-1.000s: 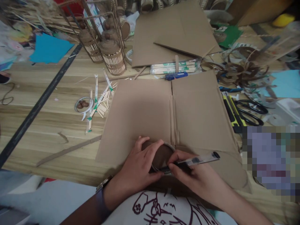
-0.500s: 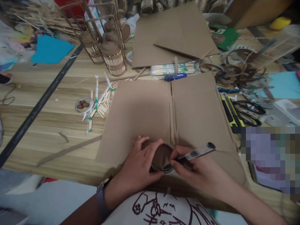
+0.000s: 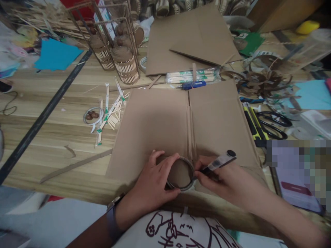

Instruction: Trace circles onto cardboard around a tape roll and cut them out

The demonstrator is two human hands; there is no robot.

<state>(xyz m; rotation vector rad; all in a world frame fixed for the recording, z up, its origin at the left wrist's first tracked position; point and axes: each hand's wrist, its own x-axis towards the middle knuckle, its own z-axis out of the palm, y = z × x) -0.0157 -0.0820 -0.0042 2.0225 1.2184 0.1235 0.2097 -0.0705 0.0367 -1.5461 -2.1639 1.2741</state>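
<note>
My left hand [image 3: 154, 179] presses a round tape roll [image 3: 181, 174] flat on a large brown cardboard sheet [image 3: 165, 124], fingers curled round its rim. My right hand [image 3: 219, 179] grips a pen [image 3: 219, 161] with a clear barrel and black cap. The pen's tip touches the cardboard at the roll's right edge. Both hands sit at the near edge of the sheet, close to my body.
A second cardboard sheet [image 3: 191, 38] lies at the back. Bamboo sticks [image 3: 110, 110] and a small tape ring [image 3: 92, 115] are on the left, woven holders [image 3: 125, 63] behind them. Scissors [image 3: 274, 122], a yellow cutter [image 3: 252, 122] and curled cardboard strips [image 3: 261, 81] lie at the right on the wooden table [image 3: 51, 137].
My right hand has carried the pen round the roll from its near side to its right side. The left hand has stayed on the roll.
</note>
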